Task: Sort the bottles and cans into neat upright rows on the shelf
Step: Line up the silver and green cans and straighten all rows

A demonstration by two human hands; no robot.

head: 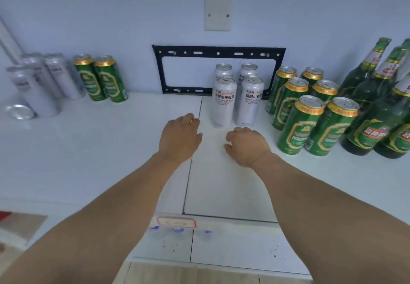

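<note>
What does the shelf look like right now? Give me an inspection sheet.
Surface: white shelf, seam down the middle.
Job's things: four white cans upright at centre; six green cans in rows on the right, green bottles beside them; on the left two green cans, three silver cans upright, one silver can on its side.
Clutter: nothing seen.
Hands: left hand and right hand empty, near the white cans.
Cables: nothing seen.
Surroundings: black wall bracket, blank wall plate.
</note>
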